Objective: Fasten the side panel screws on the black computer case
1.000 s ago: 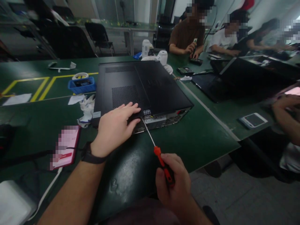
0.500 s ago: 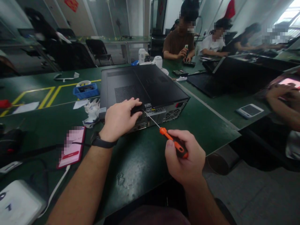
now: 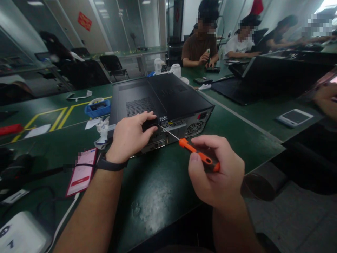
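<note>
A black desktop computer case [image 3: 179, 93] lies flat on the green table, its rear panel with the fan grille turned partly towards me. My left hand [image 3: 131, 135] grips the case's rear edge, fingers over the top and thumb lower at the back. A dark part of that edge shows between thumb and fingers. In my right hand [image 3: 221, 172] is an orange and black screwdriver [image 3: 197, 153], held by its handle. Its thin shaft points up and left to the rear panel, close by my left thumb. Exactly what the tip touches is too small to tell.
Left of the case are a blue bin [image 3: 98, 109], white gloves [image 3: 102, 131] and a pink-edged phone [image 3: 82, 172]. A white box [image 3: 25, 232] with a cable is nearer me. Another phone [image 3: 295, 117] lies on the right, near a large black panel [image 3: 279, 79]. People sit across the table.
My right hand and the screwdriver's handle have shifted slightly right, and the handle has turned a little. My left hand keeps its place on the case. The view has moved slightly.
</note>
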Action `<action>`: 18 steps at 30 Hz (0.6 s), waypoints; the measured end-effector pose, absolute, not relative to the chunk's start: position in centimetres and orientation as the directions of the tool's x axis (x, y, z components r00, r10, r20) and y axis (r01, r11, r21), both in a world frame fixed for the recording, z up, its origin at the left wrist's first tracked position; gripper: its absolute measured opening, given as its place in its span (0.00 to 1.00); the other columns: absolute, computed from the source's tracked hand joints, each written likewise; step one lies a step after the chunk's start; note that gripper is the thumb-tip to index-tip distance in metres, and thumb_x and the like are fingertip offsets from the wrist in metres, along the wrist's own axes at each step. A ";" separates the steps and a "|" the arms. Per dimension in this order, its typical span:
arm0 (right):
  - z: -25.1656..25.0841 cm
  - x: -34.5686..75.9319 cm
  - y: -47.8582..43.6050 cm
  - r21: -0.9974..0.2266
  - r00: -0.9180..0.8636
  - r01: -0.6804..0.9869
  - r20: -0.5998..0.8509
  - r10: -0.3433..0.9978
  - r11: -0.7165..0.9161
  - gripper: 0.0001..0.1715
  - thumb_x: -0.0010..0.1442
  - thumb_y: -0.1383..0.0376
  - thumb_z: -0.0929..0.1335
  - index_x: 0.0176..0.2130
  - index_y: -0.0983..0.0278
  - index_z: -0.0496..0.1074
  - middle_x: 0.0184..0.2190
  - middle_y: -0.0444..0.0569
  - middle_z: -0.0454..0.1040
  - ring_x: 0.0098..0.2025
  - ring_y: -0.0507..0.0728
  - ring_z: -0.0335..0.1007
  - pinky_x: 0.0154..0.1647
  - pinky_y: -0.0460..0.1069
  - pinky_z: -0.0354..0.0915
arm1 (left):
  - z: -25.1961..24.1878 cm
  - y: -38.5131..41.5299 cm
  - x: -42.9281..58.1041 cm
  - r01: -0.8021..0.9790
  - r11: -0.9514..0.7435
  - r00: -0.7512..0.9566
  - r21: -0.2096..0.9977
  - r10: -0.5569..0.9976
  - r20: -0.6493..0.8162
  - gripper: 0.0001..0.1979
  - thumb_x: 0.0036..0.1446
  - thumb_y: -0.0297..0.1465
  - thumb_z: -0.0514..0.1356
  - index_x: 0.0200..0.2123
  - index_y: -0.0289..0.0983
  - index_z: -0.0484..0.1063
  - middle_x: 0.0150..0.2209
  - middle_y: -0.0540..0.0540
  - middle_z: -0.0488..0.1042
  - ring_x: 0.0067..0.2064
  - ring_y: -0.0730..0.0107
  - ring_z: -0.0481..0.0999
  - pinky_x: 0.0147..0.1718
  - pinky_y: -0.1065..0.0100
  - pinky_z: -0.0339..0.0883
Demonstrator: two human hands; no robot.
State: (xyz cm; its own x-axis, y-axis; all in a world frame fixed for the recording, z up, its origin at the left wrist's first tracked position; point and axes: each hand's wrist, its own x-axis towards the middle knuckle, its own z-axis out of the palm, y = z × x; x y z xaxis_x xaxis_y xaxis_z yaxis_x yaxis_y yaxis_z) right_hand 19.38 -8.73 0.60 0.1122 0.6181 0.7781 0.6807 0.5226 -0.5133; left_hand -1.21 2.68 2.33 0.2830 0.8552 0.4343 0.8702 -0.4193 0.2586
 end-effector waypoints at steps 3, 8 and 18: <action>0.2 19.1 -9.2 -0.486 0.074 0.689 0.786 0.614 0.539 0.13 0.59 0.68 0.69 0.46 0.63 0.71 0.35 0.45 0.76 0.34 0.53 0.76 0.37 0.50 0.73 | 2.2 2.8 -1.2 0.871 -0.419 0.284 0.258 0.856 0.432 0.18 0.61 0.36 0.65 0.54 0.44 0.80 0.57 0.49 0.80 0.59 0.56 0.80 0.61 0.57 0.71; -1.7 18.7 -9.8 -0.453 0.047 0.684 0.809 0.586 0.572 0.15 0.59 0.69 0.68 0.47 0.64 0.70 0.37 0.47 0.76 0.37 0.53 0.76 0.40 0.50 0.74 | 2.1 2.8 -1.2 0.872 -0.418 0.282 0.255 0.855 0.435 0.18 0.61 0.37 0.65 0.54 0.45 0.80 0.57 0.49 0.80 0.59 0.55 0.80 0.62 0.56 0.71; -3.5 17.8 -10.1 -0.443 0.115 0.718 0.837 0.535 0.538 0.11 0.65 0.70 0.67 0.48 0.63 0.72 0.35 0.44 0.80 0.32 0.50 0.78 0.34 0.45 0.73 | 2.1 2.8 -1.2 0.871 -0.419 0.280 0.257 0.852 0.442 0.18 0.61 0.36 0.65 0.54 0.45 0.80 0.57 0.49 0.80 0.59 0.55 0.80 0.62 0.55 0.71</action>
State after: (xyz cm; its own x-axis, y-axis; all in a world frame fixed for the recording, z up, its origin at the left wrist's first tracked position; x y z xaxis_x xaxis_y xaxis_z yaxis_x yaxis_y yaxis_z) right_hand 17.76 -10.09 -3.46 0.1154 0.5350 0.8369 0.7176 0.5376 -0.4426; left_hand -1.25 2.77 2.09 0.2802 0.8523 0.4416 0.8707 -0.4194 0.2570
